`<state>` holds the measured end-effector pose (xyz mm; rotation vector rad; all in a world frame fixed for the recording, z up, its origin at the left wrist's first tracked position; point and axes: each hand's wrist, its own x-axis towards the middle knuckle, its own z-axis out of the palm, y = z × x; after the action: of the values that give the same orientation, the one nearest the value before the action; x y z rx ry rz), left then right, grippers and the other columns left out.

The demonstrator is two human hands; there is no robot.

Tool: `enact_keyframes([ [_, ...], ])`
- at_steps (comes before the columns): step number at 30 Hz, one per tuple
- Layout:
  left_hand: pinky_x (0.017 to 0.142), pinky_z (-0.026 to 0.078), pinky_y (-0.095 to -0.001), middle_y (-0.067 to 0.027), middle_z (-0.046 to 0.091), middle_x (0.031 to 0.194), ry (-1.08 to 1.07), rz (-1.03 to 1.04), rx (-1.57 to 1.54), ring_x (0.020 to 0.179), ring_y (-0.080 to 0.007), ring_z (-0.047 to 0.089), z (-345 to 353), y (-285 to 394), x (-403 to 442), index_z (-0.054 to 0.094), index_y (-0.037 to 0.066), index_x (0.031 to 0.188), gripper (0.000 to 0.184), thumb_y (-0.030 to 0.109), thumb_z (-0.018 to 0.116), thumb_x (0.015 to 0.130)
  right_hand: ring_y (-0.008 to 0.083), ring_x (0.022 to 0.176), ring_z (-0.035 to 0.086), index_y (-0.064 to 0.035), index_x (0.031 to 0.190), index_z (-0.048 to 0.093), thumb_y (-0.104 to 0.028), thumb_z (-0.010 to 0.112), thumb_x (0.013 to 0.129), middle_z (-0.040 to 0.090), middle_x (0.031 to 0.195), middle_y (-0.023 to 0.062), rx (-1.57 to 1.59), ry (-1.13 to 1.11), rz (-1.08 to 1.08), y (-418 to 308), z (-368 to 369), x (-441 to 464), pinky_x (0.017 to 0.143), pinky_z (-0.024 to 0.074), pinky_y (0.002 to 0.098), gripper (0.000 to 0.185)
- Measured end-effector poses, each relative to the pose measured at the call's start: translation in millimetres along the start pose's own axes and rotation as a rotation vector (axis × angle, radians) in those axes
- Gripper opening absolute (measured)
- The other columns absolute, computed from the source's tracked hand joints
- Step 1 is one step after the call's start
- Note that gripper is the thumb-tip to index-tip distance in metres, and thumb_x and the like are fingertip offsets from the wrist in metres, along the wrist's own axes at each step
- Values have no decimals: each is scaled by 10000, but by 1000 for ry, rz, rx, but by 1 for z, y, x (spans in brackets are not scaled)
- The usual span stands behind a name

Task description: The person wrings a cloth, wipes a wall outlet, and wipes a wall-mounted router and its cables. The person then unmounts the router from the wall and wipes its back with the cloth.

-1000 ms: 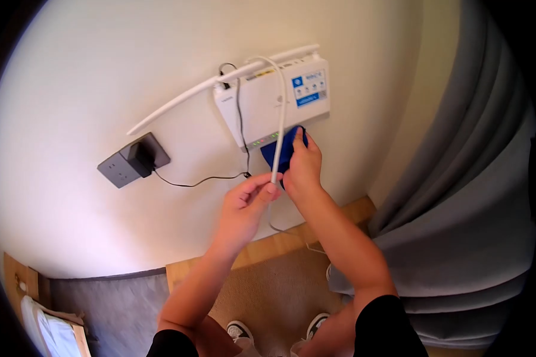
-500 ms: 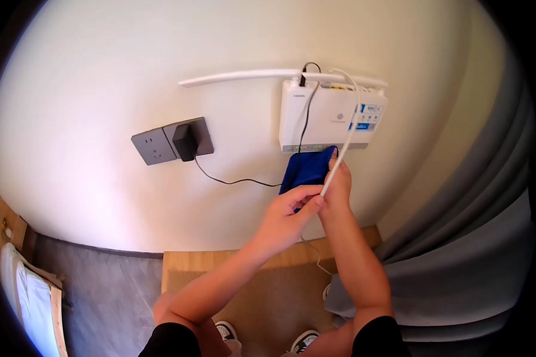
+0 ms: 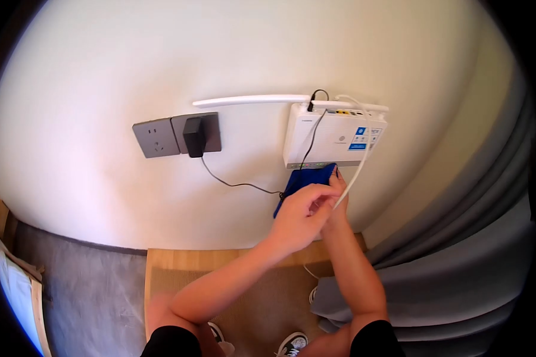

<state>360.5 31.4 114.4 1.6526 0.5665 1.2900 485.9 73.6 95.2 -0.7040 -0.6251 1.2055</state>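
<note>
A white router (image 3: 338,128) with long white antennas is mounted on the wall. A white cable (image 3: 361,163) hangs in front of it from its top edge, curving down to my left hand (image 3: 304,215). The thumb and fingers of that hand are closed on the cable. Just behind, my right hand (image 3: 338,196) grips a blue cloth (image 3: 308,177) under the router's lower edge. My left hand partly covers both my right hand and the cloth.
A black power adapter (image 3: 193,138) is plugged into the grey wall sockets (image 3: 155,140), its thin black cord (image 3: 238,185) running toward the cloth. Grey curtains (image 3: 446,273) hang at the right. Below stands a wooden ledge (image 3: 184,258); coiled white cable (image 3: 313,294) lies by the curtain.
The view has shifted, so the router appears lower. My left hand has moved across nearer my right wrist, and the cable bows out further right. The cloth stays in my right hand.
</note>
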Motion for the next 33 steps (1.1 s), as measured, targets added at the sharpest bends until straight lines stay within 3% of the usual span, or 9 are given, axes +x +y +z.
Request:
enact_keyframes([
  [5, 749, 506, -259, -28, 681, 987, 141, 66, 193, 835, -92, 611, -18, 8, 13, 637, 38, 1214, 250, 97, 645, 970, 235, 1059, 644, -17, 1289, 531, -224, 445, 1090, 660, 1174, 108, 177, 1, -43, 23, -6, 17, 953, 523, 388, 300],
  [7, 706, 476, -240, -14, 646, 916, 388, 70, 265, 791, -78, 579, -28, 24, 25, 604, 38, 1273, 330, 147, 673, 970, 235, 1088, 635, -17, 1290, 535, -219, 448, 1089, 656, 1199, 105, 189, 18, -70, 21, -3, 15, 980, 514, 393, 297],
  [10, 646, 451, -230, -31, 623, 837, 510, 165, 47, 711, -72, 545, -32, 29, 51, 618, 2, 1227, 349, 195, 717, 953, 241, 1149, 610, -15, 1307, 529, -200, 449, 1088, 635, 1252, 103, 235, -7, -51, 20, -7, 14, 1026, 495, 405, 298],
  [16, 634, 390, -234, 17, 595, 867, 428, 22, -114, 719, -63, 474, -23, 34, 53, 588, 25, 1302, 400, 300, 634, 1014, 240, 1213, 596, -27, 1346, 526, -184, 454, 1078, 629, 1298, 94, 251, -12, -43, 20, -18, 12, 1066, 470, 401, 319],
  [22, 873, 436, -259, -37, 609, 1090, 439, -4, -178, 983, -103, 536, -23, 33, 10, 494, 35, 1420, 459, 310, 528, 1054, 266, 1190, 614, -35, 1337, 527, -40, 497, 1022, 616, 1305, 121, 262, 9, -37, 10, -45, 6, 1016, 541, 428, 316],
  [24, 948, 432, -283, -65, 586, 1181, 426, -50, -324, 1119, -132, 543, -20, 40, -5, 469, 26, 1434, 470, 295, 512, 1052, 279, 1132, 655, -26, 1312, 543, -50, 522, 1018, 642, 1255, 148, 145, 57, 47, -4, -42, -17, 978, 568, 424, 296],
  [28, 1039, 406, -348, -111, 554, 1315, 296, -92, -353, 1244, -188, 513, -24, 40, -41, 452, 9, 1441, 521, 314, 540, 1027, 300, 1088, 680, -44, 1359, 534, -202, 600, 1003, 648, 1266, 164, 324, 0, 228, -9, -61, -52, 971, 572, 436, 395],
  [29, 1070, 385, -377, -133, 538, 1363, 256, -66, -404, 1273, -213, 499, -23, 40, -48, 455, 3, 1435, 545, 338, 551, 1016, 263, 1121, 663, -50, 1372, 540, -201, 620, 998, 655, 1269, 134, 470, -199, 198, -10, -69, -62, 1002, 543, 404, 411],
  [33, 1176, 270, -457, -244, 421, 1519, 167, -22, -468, 1413, -319, 396, -23, 35, -78, 425, -20, 1444, 576, 362, 532, 1027, 253, 1119, 660, -49, 1361, 548, -198, 622, 999, 659, 1257, 126, 416, -106, 294, -6, -88, -99, 1000, 539, 394, 399],
])
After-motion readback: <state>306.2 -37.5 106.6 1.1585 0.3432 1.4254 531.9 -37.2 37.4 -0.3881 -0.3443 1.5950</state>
